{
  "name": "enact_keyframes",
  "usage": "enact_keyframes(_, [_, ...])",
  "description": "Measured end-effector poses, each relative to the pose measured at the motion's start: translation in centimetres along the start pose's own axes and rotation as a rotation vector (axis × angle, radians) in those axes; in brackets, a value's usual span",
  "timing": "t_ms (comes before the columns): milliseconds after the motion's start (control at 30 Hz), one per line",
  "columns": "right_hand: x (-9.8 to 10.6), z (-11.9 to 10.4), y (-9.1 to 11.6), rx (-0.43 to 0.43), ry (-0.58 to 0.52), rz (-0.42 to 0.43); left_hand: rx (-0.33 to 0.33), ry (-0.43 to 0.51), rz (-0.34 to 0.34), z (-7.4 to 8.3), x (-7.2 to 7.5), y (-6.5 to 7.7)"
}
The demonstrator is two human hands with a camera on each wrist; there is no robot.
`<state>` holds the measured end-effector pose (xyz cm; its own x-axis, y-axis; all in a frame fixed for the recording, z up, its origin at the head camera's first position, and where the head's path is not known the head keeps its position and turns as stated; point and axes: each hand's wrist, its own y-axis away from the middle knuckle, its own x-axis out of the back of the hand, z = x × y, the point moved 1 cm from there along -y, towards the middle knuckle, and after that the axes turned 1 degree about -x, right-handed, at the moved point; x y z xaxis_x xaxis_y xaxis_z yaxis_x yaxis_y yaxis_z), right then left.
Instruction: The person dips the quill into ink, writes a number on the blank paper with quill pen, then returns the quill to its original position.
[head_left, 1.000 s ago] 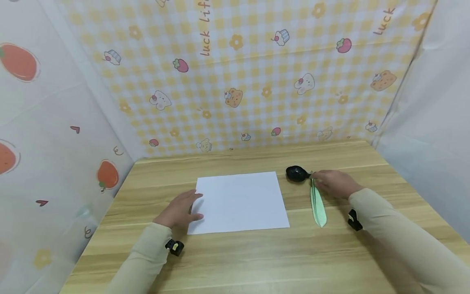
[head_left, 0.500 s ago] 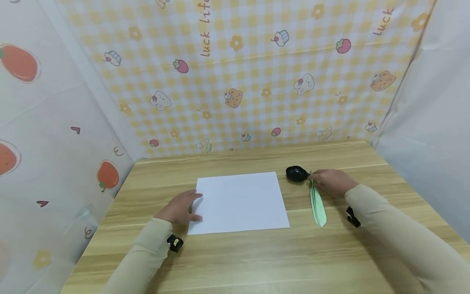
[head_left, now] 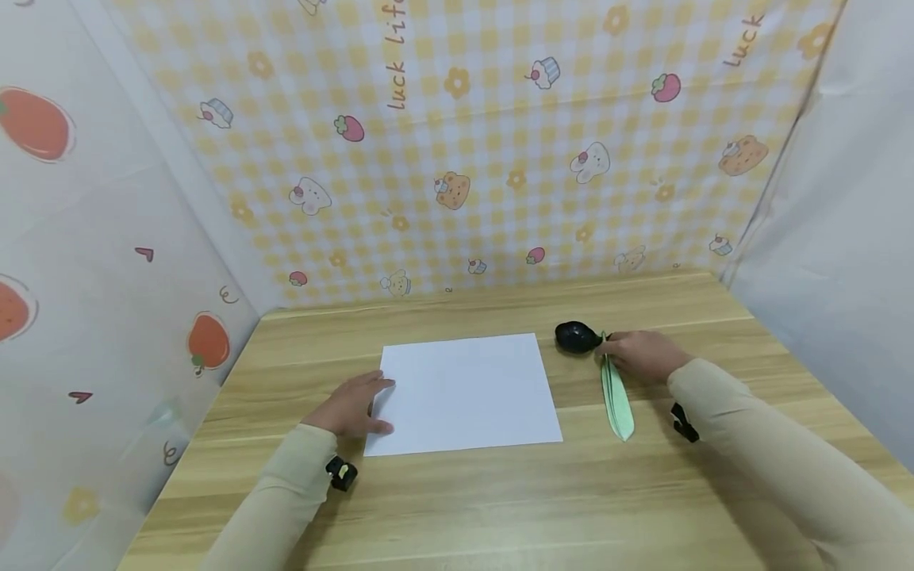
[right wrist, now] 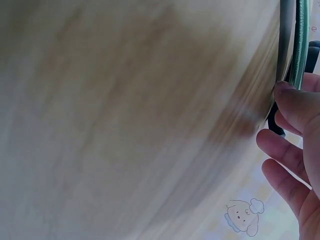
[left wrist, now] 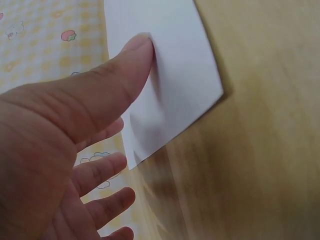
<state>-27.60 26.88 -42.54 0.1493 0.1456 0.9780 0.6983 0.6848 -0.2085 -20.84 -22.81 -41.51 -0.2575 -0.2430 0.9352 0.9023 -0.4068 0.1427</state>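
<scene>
My left hand (head_left: 348, 407) lies at the left edge of a white sheet of paper (head_left: 467, 396), fingers spread. In the left wrist view its thumb (left wrist: 127, 65) overlaps the sheet and the other fingers are spread past the edge. At the right, my right hand (head_left: 646, 354) pinches the top end of a long, light-green leaf-shaped strip (head_left: 617, 400) between thumb and forefinger. A glossy black rounded object (head_left: 575, 338) with a narrow neck lies just left of these fingertips. In the right wrist view, the green strip (right wrist: 301, 42) runs up from the thumb; the other fingers are spread.
The things lie on a wood-grain table (head_left: 471, 507). A yellow checked cloth with cartoon prints (head_left: 493, 159) hangs behind it. White sheets (head_left: 842, 238) enclose the right and left sides. Each wrist wears a small black camera, such as the left one (head_left: 343, 473).
My right hand has shifted slightly left, toward the black object's neck. The left hand, the paper and the green strip have barely moved.
</scene>
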Motion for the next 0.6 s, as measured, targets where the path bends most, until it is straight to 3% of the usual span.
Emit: enact_keyframes(600, [-0.55,0.66,-0.11,0.009,0.025,0.005,0.040,0.031,-0.070,0.37,-0.08,-0.26])
